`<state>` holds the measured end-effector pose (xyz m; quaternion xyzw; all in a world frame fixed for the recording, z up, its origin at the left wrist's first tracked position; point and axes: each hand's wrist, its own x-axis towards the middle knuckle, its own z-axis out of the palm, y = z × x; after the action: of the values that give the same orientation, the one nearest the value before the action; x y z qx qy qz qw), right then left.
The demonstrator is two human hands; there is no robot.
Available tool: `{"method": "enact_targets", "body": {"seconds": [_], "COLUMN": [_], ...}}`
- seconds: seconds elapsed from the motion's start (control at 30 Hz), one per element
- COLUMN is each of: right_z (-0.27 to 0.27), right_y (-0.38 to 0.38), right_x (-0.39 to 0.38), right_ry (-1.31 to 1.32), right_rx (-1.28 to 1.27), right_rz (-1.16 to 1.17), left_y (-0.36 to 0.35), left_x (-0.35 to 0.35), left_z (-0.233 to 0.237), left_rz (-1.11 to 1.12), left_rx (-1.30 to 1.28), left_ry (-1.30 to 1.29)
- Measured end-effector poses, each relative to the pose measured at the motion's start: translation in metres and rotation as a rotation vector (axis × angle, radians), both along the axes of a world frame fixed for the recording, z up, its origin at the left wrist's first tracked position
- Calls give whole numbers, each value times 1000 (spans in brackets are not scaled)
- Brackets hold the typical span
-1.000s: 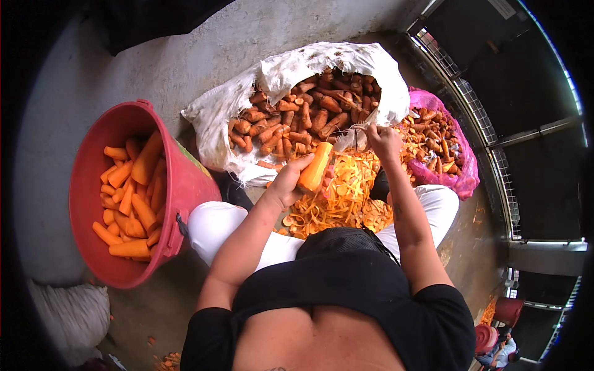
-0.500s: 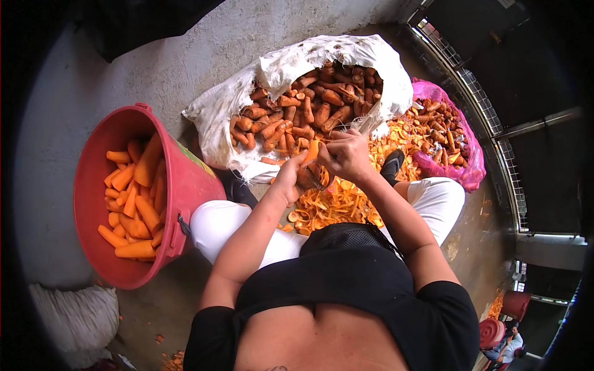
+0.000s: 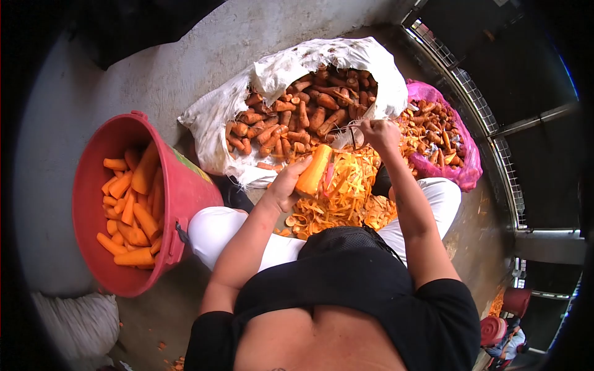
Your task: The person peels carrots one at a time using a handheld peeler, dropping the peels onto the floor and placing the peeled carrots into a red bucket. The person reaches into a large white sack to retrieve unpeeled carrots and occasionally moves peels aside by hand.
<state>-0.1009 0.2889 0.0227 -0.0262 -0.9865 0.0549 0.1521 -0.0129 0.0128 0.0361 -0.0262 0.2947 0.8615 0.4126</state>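
Note:
My left hand [image 3: 286, 187] is closed around the lower end of a thick, bright orange peeled carrot [image 3: 314, 170], which points up and away from me. Up and to the right, apart from the carrot, my right hand [image 3: 380, 133] is shut on a thin, dark peeler [image 3: 354, 137], only partly visible. Below both hands lies a heap of carrot peelings [image 3: 337, 207] between my legs. Beyond it, an open white sack [image 3: 213, 117] holds many unpeeled, soil-stained carrots [image 3: 315, 111].
At left, a red bucket [image 3: 201, 195] leans towards me with peeled carrots [image 3: 133, 216] inside. A pink mesh bag [image 3: 473, 164] of carrot scraps stands at right. A pale sack [image 3: 77, 324] lies lower left. Another person [image 3: 510, 346] sits far lower right near red tubs.
My right hand has moved away from the carrot, up and to the right. The carrot in my left hand is now more exposed, with its peeled side showing.

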Motion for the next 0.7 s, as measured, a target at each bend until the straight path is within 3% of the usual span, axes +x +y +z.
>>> {"method": "enact_targets", "body": {"seconds": [0.17, 0.23, 0.3, 0.43, 0.67, 0.7], "right_z": [40, 43, 44, 50, 25, 26], "right_y": [-45, -61, -82, -103, -92, -89], "right_x": [45, 58, 68, 72, 54, 50], "right_ry": [-244, -90, 106, 179, 197, 136], "right_rx": [-498, -325, -355, -300, -335, -344], "right_rz": [-73, 240, 490, 704, 684, 592], "left_y": [6, 9, 9, 5, 11, 11], "left_x": [-8, -7, -9, -11, -3, -5], "left_z": [-23, -33, -47, -44, -15, -16], "left_rz": [50, 72, 78, 101, 177, 170], "left_rx": [1, -16, 7, -103, -132, -131], "left_ry": [-124, -151, -184, -219, -211, -203]}}
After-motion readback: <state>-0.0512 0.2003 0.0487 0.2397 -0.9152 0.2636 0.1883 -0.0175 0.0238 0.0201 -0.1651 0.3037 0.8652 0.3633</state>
